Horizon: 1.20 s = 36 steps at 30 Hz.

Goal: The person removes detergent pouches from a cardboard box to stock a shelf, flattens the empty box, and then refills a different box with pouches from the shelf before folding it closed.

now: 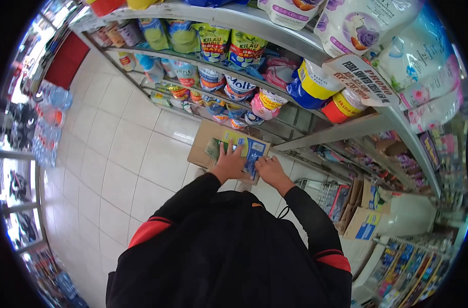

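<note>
Left hand [229, 163] flat on cardboard box [206, 141], right hand [271, 171] at box edge, touching blue packet [254, 152]. Shelves [295, 43] of refill pouches [212, 42] above white tiled floor [116, 154].

Matt cardboard box [206, 146] (brown), glossy plastic pouches [244, 49], shiny floor tiles [116, 154].

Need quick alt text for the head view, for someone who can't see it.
Both hands, left and right, rest on packets in an open cardboard box on the tiled floor, beside store shelves stocked with detergent pouches.
</note>
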Each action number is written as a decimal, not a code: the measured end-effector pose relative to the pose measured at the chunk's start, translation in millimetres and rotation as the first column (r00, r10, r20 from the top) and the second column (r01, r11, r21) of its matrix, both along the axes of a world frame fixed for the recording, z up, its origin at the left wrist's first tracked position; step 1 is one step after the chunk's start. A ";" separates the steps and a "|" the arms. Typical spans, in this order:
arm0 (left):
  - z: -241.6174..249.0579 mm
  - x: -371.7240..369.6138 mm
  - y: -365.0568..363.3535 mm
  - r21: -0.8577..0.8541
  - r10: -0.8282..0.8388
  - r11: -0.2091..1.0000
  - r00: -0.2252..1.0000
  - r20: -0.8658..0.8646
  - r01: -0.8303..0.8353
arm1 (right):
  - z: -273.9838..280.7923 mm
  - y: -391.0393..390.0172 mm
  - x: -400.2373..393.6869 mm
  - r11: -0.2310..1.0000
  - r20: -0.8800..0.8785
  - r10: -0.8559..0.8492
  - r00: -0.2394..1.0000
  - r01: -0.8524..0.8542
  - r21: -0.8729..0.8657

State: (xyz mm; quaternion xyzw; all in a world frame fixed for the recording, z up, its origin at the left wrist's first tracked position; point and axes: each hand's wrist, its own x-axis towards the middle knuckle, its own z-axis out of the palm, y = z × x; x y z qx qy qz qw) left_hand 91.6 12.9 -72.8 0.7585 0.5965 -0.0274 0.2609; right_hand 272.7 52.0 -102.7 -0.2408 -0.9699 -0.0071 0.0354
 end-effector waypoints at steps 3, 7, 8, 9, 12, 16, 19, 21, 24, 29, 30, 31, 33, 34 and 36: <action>-20.4 11.6 -23.3 0.116 0.409 0.902 0.909 0.078 -0.415 | -6.2 7.2 1.3 0.992 -0.022 0.124 0.992 -0.124 -0.024; -28.4 12.4 -43.3 0.036 0.651 0.728 0.707 0.276 -0.685 | -17.6 14.3 -0.7 0.954 -0.068 0.236 0.969 -0.244 -0.174; -29.9 13.8 -43.5 0.026 0.669 0.712 0.689 0.279 -0.702 | -20.6 14.2 0.7 0.947 -0.060 0.258 0.964 -0.265 -0.180; -28.3 13.3 -41.6 0.041 0.647 0.741 0.730 0.220 -0.670 | -23.3 14.5 0.1 0.947 -0.102 0.222 0.970 -0.239 -0.213; -27.1 8.9 -36.7 0.048 0.615 0.778 0.775 0.145 -0.626 | -28.7 14.2 -1.6 0.946 -0.196 0.117 0.974 -0.169 -0.277; -37.3 11.1 -32.0 0.073 0.599 0.791 0.793 0.116 -0.608 | -20.0 11.6 -1.4 0.947 -0.246 -0.049 0.968 -0.033 -0.320; -39.5 13.3 -23.9 0.083 0.631 0.758 0.760 0.158 -0.647 | 0.6 19.5 -1.6 0.881 -0.164 -0.031 0.986 -0.050 -0.470; -37.6 21.5 -24.5 0.041 0.666 0.728 0.721 0.193 -0.684 | 13.1 19.8 -8.7 0.909 -0.031 -0.015 0.999 0.001 -0.417; -33.0 25.0 -16.9 0.003 0.717 0.692 0.687 0.120 -0.722 | 12.4 25.3 -22.5 0.954 0.177 0.005 0.984 0.048 -0.296; -32.2 23.1 -11.8 -0.124 0.692 0.719 0.721 0.032 -0.684 | 12.5 15.9 -35.8 0.984 0.367 0.099 0.925 -0.036 -0.173; -32.7 22.0 -13.1 -0.115 0.687 0.725 0.725 0.045 -0.679 | 10.0 13.0 -37.5 0.989 0.370 0.099 0.924 -0.051 -0.135; -32.5 21.1 -14.8 -0.106 0.668 0.742 0.743 0.035 -0.662 | 7.6 10.6 -39.3 0.993 0.374 0.100 0.922 -0.068 -0.098; -36.8 18.0 -17.5 -0.129 0.660 0.747 0.750 0.037 -0.652 | 5.2 12.4 -45.2 0.980 0.407 0.174 0.896 -0.119 -0.157; -38.6 16.1 -19.1 -0.139 0.645 0.760 0.763 0.037 -0.635 | 4.7 14.6 -47.7 0.965 0.430 0.237 0.871 -0.159 -0.208; -39.2 11.1 -23.3 -0.087 0.632 0.774 0.774 0.043 -0.627 | -3.4 23.1 -45.6 0.934 0.285 0.292 0.913 -0.208 -0.292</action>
